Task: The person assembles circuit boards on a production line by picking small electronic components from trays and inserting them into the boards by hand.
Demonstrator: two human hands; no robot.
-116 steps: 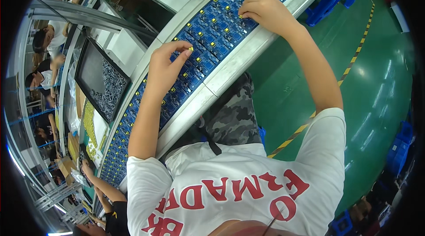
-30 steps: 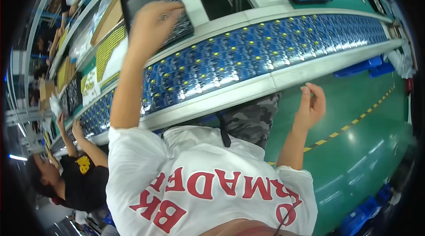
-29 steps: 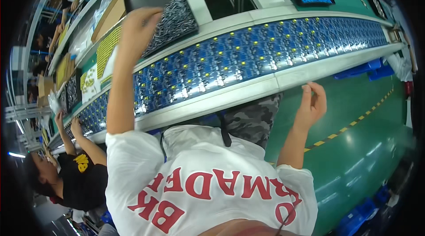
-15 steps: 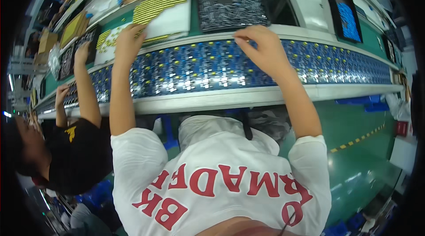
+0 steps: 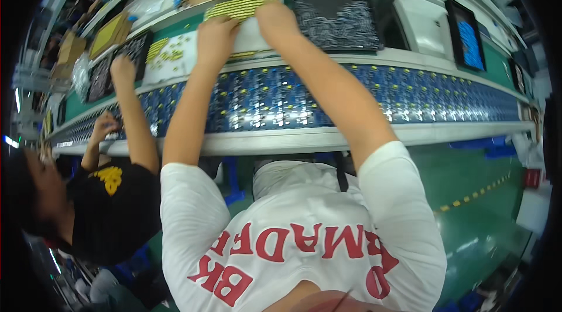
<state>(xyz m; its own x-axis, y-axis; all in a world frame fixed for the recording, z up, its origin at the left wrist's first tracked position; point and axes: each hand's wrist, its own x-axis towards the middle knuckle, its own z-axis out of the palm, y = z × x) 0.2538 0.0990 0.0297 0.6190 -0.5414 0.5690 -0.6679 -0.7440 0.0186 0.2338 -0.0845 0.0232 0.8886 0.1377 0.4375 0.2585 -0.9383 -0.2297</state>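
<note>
Both my hands are at a white foam sheet (image 5: 250, 35) that carries rows of small yellow components (image 5: 243, 5). My left hand (image 5: 215, 39) is at the left end of the rows, its fingers curled in and their tips partly hidden. At the right end of the same rows, my right hand (image 5: 277, 21) has its fingers bent down and closed, with the tips out of sight. Whether either hand grips some of the yellow pieces cannot be seen. Below my forearms runs a line of blue circuit boards (image 5: 263, 98) dotted with yellow parts.
Right of the foam stands a black tray (image 5: 333, 25) of dark, shiny small parts. Farther right is a black tray with blue parts (image 5: 468, 39). Loose yellow pieces lie on another white sheet (image 5: 167, 69). At my left a co-worker (image 5: 114, 209) reaches over the line's pale front rail (image 5: 275, 141).
My right hand has moved left and away from me, from beside the dark-parts tray to the yellow rows. My left hand has shifted slightly in the picture onto the rows' left end.
</note>
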